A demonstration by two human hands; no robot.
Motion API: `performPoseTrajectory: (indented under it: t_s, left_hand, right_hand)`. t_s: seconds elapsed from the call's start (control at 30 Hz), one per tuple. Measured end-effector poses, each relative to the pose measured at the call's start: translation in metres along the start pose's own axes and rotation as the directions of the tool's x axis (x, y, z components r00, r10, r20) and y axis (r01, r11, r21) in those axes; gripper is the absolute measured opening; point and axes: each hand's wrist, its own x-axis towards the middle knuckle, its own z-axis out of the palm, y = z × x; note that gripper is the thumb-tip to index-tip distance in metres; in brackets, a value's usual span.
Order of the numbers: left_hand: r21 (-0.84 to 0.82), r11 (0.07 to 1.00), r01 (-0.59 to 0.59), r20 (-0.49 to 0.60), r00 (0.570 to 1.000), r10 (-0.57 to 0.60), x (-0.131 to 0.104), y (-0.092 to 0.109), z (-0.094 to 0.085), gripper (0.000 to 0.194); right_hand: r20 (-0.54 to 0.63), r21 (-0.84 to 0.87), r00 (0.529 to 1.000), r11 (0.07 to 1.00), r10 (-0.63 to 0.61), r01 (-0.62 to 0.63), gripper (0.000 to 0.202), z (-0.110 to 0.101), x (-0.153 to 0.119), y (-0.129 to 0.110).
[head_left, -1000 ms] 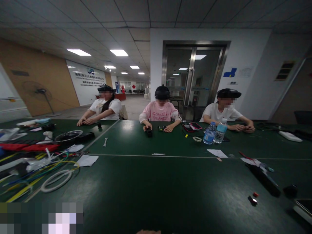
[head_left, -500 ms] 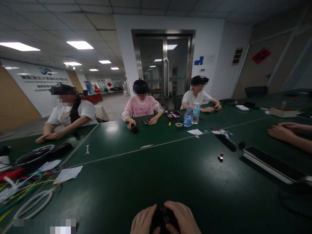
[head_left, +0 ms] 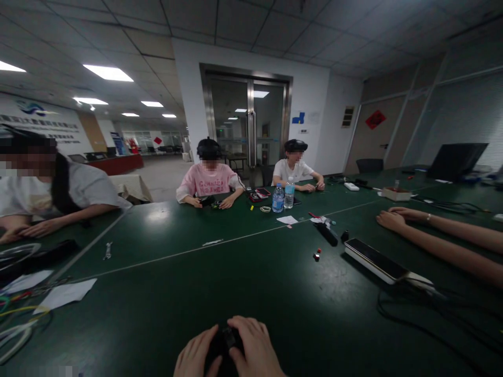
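Observation:
At the bottom of the head view, my left hand (head_left: 196,353) curves around the left side of a small black object (head_left: 229,337). From the other side my right hand (head_left: 254,346) closes on the same object, its fingers over the top edge and its thumb near the middle. A squarish raised part shows between the hands. Most of the object is hidden under the palms and against the dark green tabletop (head_left: 157,309), so its kind is unclear.
A phone on a white block (head_left: 375,262) with cables lies to the right, near another person's forearms (head_left: 440,235). Small red and black pieces (head_left: 316,255), two water bottles (head_left: 277,199), a wrench (head_left: 108,251), paper (head_left: 66,295) and wires are spread about. Three people sit opposite.
The view has swung to the right, so everything sits further left. My hands stay around the black object. The person in pink has brought a dark object closer to their other hand.

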Motion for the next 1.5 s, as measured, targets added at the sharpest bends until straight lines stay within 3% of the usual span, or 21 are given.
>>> performPoseTrajectory:
  t_s: [0.23,0.57,0.83,1.0,1.23,1.37,1.5]
  left_hand:
    - [-0.010,0.981,0.195,0.049,0.980,-0.194,0.007,0.032,-0.020,0.042]
    - [0.010,0.967,0.253,0.093,0.963,-0.253,0.010,0.061,-0.041,0.048]
    - [-0.060,0.965,0.255,0.057,0.966,-0.252,0.006,0.063,-0.041,0.040]
    - [-0.086,0.966,0.243,0.058,0.969,-0.239,0.004,0.059,-0.039,0.046]
    - [-0.111,0.960,0.258,0.064,0.966,-0.252,0.005,0.066,-0.046,0.039]
    - [-0.101,0.964,0.246,0.067,0.968,-0.240,0.005,0.069,-0.050,0.038]
    - [-0.103,0.956,0.276,0.085,0.960,-0.268,0.005,0.070,-0.051,0.040]
  right_hand:
    - [-0.104,0.005,0.994,1.000,-0.015,0.015,0.051,0.004,-0.004,0.000]
    - [-0.133,0.007,0.989,0.997,-0.072,0.073,0.044,0.001,0.000,0.004]
    - [-0.081,-0.076,0.987,0.988,-0.140,0.134,0.027,-0.003,-0.002,0.001]
    - [-0.068,-0.105,0.990,0.988,-0.124,0.116,0.024,-0.004,-0.002,0.000]
    - [-0.075,-0.086,0.991,0.991,-0.111,0.104,0.021,-0.003,-0.005,-0.004]
    - [-0.121,-0.002,0.987,0.994,-0.108,0.108,0.019,-0.003,-0.004,0.001]
    - [-0.161,0.205,0.987,0.978,-0.012,0.046,0.027,-0.008,-0.001,0.013]
